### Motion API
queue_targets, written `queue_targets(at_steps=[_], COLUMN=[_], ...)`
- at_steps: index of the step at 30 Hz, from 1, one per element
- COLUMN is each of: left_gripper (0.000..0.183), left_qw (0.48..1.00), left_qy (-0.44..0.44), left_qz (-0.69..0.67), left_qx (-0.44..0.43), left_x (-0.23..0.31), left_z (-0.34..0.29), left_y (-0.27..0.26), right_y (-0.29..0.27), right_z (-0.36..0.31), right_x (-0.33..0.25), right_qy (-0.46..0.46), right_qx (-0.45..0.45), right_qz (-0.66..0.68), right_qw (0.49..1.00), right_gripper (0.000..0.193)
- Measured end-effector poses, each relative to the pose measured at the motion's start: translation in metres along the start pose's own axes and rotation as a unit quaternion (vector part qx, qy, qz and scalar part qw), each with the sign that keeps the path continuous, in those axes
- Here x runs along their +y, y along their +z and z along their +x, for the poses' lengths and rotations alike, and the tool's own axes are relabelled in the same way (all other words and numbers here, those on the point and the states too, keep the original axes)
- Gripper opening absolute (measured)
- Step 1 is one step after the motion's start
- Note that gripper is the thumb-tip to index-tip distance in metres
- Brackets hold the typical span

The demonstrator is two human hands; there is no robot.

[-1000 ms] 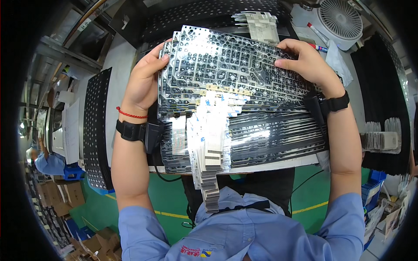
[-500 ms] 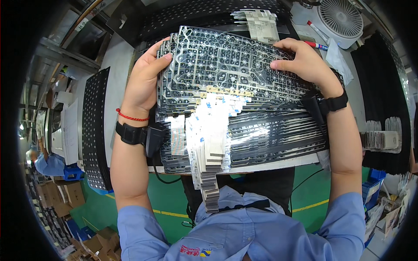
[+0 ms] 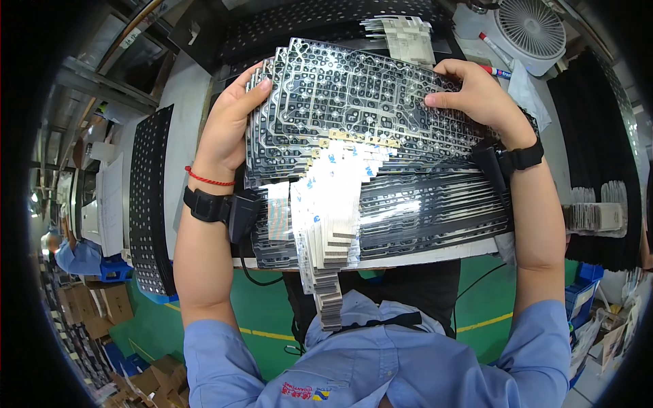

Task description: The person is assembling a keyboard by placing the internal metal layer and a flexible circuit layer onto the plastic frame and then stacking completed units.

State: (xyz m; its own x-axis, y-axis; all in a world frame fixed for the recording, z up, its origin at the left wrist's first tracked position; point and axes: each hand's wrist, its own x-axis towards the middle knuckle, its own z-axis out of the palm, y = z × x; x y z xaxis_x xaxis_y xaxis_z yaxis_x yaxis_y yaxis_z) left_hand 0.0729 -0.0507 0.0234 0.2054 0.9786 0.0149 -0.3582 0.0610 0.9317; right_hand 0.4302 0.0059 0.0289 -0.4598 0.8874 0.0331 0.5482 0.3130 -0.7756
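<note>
A fanned stack of clear keyboard membrane sheets [image 3: 367, 102] with black and silver circuit patterns is held tilted between my hands. My left hand [image 3: 238, 105] grips its left edges, thumb on top and fingers behind. At the upper right, my right hand [image 3: 469, 95] pinches the stack with the thumb on the face and the other fingers over the far edge. White connector tails [image 3: 333, 197] fan down from the sheets toward my lap. Below the held stack, more sheets [image 3: 435, 211] lie overlapped along the near table edge.
At the far right stand a white fan [image 3: 532, 30] and a red-capped marker [image 3: 496, 71]. Another bundle of pale tails [image 3: 408, 37] lies at the back. Black dotted sheets [image 3: 149, 197] rest on the left. A pile of black sheets [image 3: 598, 163] with tails lies to the right. A person [image 3: 78, 255] sits far left.
The top sheets have slid slightly right and up, so the left edges fan out wider. Their tails have shifted right too. Both hands keep their grip, nearly in place.
</note>
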Motion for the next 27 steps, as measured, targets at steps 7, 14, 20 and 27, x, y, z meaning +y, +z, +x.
queue_targets(at_steps=[7,14,20,27], left_gripper=[0.042,0.039,0.034,0.035], left_qw=[0.999,0.999,0.999,0.998], left_qy=[0.023,0.024,0.027,0.021], left_qz=[0.003,0.024,0.033,0.044], left_qx=[-0.026,0.009,0.016,0.041], left_x=[0.005,0.006,0.004,0.0], left_z=[-0.005,-0.007,-0.005,-0.003], left_y=[0.002,0.007,0.004,0.003], right_y=[-0.002,-0.009,-0.012,-0.012], right_z=[-0.002,-0.004,-0.004,-0.004], right_x=[-0.002,-0.004,-0.005,-0.004], right_qy=[-0.003,-0.009,-0.008,0.007], right_qx=[0.003,0.0,-0.009,0.001], right_qz=[0.004,0.002,-0.015,-0.045], right_qw=[1.0,1.0,1.0,0.999], right_gripper=[0.032,0.032,0.032,0.033])
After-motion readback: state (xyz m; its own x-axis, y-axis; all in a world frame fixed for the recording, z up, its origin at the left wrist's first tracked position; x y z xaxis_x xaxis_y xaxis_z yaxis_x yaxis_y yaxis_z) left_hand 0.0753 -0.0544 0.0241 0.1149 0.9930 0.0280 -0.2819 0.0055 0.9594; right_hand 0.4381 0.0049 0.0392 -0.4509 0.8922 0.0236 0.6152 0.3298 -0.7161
